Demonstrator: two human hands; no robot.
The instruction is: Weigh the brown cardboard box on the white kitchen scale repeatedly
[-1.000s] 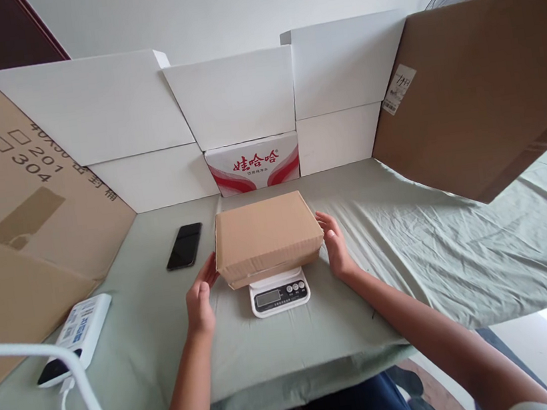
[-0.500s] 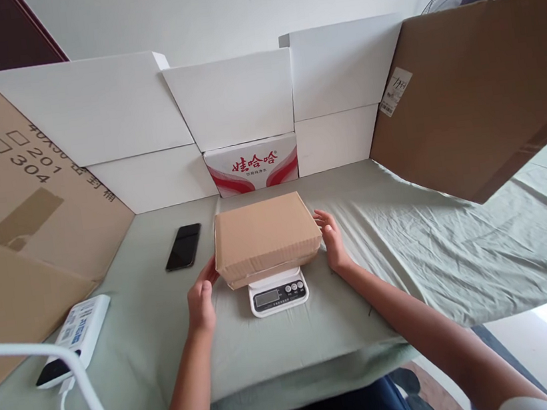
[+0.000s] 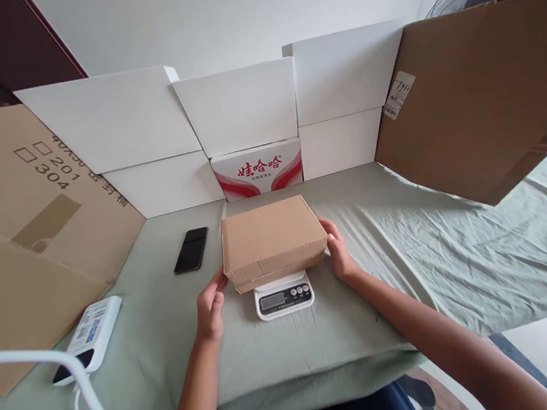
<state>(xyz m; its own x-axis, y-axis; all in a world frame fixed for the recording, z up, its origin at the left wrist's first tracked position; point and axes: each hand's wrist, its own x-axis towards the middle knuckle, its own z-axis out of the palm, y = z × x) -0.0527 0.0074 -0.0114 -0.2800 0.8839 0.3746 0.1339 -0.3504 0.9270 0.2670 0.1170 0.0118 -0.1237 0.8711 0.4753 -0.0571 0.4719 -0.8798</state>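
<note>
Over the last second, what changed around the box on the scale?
Both hands closed in: the left hand and right hand now touch the ends of the cardboard box. The box rests on the scale as before; the phone is unmoved.

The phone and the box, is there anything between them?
No. In the head view, only bare green cloth lies between the phone and the box.

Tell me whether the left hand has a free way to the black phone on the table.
Probably yes. The left hand rests at the cardboard box on the scale, and only bare green cloth lies between it and the black phone, beyond it to the left.
</note>
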